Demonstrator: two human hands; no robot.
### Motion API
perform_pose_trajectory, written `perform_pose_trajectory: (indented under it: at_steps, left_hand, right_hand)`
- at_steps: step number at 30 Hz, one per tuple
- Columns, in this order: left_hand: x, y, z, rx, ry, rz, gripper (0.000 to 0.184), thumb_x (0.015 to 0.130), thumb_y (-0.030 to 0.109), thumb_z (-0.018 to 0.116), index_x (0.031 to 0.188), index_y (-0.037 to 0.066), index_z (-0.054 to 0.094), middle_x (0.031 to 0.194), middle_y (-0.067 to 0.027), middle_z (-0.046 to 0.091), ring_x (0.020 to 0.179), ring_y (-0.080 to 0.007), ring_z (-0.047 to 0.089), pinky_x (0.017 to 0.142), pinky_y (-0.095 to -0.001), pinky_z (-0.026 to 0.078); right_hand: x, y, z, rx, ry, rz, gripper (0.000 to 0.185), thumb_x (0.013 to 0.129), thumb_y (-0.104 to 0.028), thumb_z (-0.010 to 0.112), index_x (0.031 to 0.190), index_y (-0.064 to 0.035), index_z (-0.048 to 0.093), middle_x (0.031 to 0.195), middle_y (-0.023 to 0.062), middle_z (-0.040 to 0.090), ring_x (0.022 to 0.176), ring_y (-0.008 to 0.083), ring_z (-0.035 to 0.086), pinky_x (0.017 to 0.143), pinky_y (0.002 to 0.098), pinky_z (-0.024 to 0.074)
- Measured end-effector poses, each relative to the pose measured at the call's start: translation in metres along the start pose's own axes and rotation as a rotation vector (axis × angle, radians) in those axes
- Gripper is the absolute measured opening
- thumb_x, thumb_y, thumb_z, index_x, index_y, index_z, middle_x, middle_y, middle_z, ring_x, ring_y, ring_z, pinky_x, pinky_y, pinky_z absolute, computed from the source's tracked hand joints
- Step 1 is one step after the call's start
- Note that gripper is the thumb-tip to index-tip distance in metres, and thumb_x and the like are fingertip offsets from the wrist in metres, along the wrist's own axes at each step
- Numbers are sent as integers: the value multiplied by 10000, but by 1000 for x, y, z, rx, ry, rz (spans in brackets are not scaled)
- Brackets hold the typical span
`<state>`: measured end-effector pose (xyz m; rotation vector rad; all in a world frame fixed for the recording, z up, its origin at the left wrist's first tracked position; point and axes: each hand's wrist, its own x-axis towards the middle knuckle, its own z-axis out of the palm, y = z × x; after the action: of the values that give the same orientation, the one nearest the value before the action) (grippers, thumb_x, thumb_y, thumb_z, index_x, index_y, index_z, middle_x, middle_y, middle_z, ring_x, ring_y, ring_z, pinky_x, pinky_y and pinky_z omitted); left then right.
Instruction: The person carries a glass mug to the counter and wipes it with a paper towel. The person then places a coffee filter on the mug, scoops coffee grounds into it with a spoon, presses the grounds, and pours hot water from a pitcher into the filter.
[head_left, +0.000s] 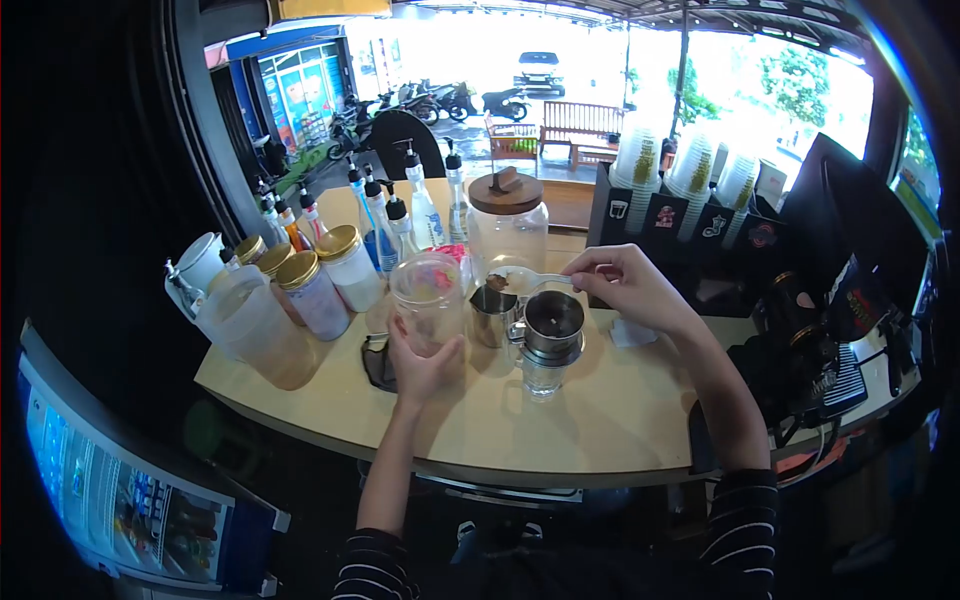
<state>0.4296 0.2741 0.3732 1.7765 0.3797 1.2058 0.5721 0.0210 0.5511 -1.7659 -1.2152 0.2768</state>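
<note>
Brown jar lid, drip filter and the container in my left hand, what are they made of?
The jar lid is low-gloss brown, probably wood. The drip filter looks like polished metal, going by its bright reflections. The container in your left hand is see-through, maybe plastic, possibly glass.

- Strong daylight pours in from the far side, bleaching the surroundings of the car [539,75] nearly white.
- Moderate light on the counter [620,430], with soft shadows.
- Far left and near corners sink into black.
- Near left, the cooler [130,500] glows blue.
- Bluish flare streaks the far right.
- Wide-angle distortion bows the counter's near edge.
- Left hand [425,360] and right hand [635,285] look fairly sharp.
</note>
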Motion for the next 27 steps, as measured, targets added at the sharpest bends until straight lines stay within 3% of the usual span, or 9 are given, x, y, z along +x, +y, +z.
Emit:
perform_pose_trajectory:
  at_steps: [6, 8, 11, 14, 17, 24, 27]
  left_hand:
    - [16, 1, -2, 28, 3, 13, 980, 611, 191, 865, 1356, -39, 272, 1293, -190, 443, 1220, -272, 435, 1043, -373, 338]
    - [11, 25, 3, -228, -35, -14, 962, 610, 185, 866, 1342, -28, 278, 1275, -178, 450, 1209, -255, 443, 1032, -374, 354]
    - [-3, 29, 10, -278, -81, -28, 961, 596, 187, 873, 1328, -17, 284, 1261, -163, 451, 1188, -243, 458, 1019, -371, 371]
    - [-11, 6, 14, -85, -148, 46, 1016, 602, 173, 866, 1379, 2, 234, 1320, -154, 401, 1227, -252, 435, 1047, -379, 359]
    - [-9, 11, 17, -187, -79, 62, 990, 559, 209, 888, 1320, -10, 293, 1261, -155, 442, 1188, -247, 460, 1018, -370, 378]
    - [-8, -15, 22, -405, -124, 62, 1053, 548, 261, 886, 1357, -8, 267, 1301, -158, 423, 1196, -248, 458, 1025, -384, 374]
    - [-8, -15, 26, -440, -113, 69, 1072, 554, 290, 880, 1371, -8, 254, 1315, -158, 418, 1208, -257, 447, 1031, -393, 367]
  right_hand:
    - [-20, -11, -14, -71, 75, 59, 190, 861, -113, 600, 956, 35, 672, 767, 56, 639, 745, 91, 543, 734, 270, 455]
    - [-27, -17, -15, -95, 96, 98, 191, 861, -114, 602, 954, 38, 669, 773, 60, 637, 763, 97, 546, 749, 277, 455]
    - [-38, -15, -15, -168, 125, 99, 183, 857, -110, 608, 954, 34, 664, 808, 79, 636, 790, 117, 567, 760, 285, 457]
    - [-49, -8, -13, -239, 179, 28, 171, 855, -98, 609, 966, 21, 660, 828, 106, 632, 783, 166, 593, 758, 303, 462]
    - [-57, 0, -9, -354, 256, 13, 159, 857, -80, 606, 982, 9, 648, 835, 131, 615, 770, 250, 606, 721, 330, 472]
    - [-70, 13, 7, -440, 318, 12, 150, 857, -67, 612, 990, -1, 633, 828, 132, 591, 756, 285, 609, 676, 360, 473]
    - [-71, 17, 9, -454, 367, -98, 155, 845, -27, 617, 998, -8, 631, 826, 126, 584, 746, 288, 609, 658, 357, 477]
